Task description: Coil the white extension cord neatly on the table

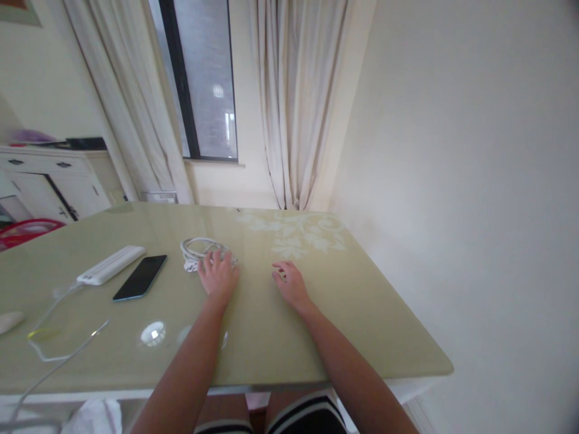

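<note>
My left hand lies flat on the glossy olive table, fingers spread, its fingertips touching a coiled white charging cable. My right hand rests on the table a little to the right, fingers loosely spread, holding nothing. Left of the cable lies a black phone, face up. Beyond it sits a white power strip with its cord trailing toward the front edge.
A white cord loops near the table's front left edge. A pale rounded object sits at the far left. The wall is close on the right. Curtains, a window and a white cabinet stand behind the table.
</note>
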Demonstrator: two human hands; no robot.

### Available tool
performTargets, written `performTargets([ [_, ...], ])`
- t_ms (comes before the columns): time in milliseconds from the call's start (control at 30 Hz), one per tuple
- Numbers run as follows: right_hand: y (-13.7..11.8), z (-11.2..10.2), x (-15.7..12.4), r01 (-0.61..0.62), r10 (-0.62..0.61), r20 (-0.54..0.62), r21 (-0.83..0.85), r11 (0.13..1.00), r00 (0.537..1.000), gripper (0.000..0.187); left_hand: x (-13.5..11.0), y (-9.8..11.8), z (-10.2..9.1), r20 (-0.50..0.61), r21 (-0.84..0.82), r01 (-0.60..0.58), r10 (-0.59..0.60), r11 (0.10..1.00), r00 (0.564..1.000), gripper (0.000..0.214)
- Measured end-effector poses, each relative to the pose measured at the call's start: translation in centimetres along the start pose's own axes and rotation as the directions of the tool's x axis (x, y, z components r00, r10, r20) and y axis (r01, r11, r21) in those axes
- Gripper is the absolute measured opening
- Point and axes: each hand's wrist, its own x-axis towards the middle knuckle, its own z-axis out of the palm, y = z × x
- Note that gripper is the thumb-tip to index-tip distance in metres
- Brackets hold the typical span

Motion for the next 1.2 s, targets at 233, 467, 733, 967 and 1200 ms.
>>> performTargets([
  [233, -0.2, -0.2, 0.0, -0.006, 0.006, -0.007, 0.008, 1.000, 1.000, 0.029, 0.5, -0.2, -0.3, -0.043, -0.135, -0.049, 0.043, 0.990, 0.998, 0.034],
  [467, -0.1, -0.1, 0.3, -0.064, 0.069, -0.037, 0.114, 0.991, 0.997, 0.030, 0.3, 2.5, -1.2, -0.124, -0.403, -0.164, 0.123, 0.901, 0.985, 0.032],
  [733, 0.3, -1.3, 0.9, -0.021, 0.041, -0.086, 0.223, 0.975, 0.995, 0.053, -1.1, 5.2, -3.2, -0.157, -0.886, -0.235, 0.217, 0.399, 0.963, 0.031],
  [967, -0.6, -0.7, -0.1, 0.222, -0.223, 0.051, 0.012, 0.975, 0.974, 0.072, 0.3, 4.5, -3.3, 0.222, -0.869, 0.152, -0.098, -0.471, 0.970, 0.045],
  [1200, -1.5, -1.2, -0.2, 0.190, -0.190, -0.004, -0.051, 0.980, 0.982, 0.086, 1.3, 0.8, -3.6, 0.365, -0.439, 0.334, 0.175, -0.834, 0.915, 0.047],
])
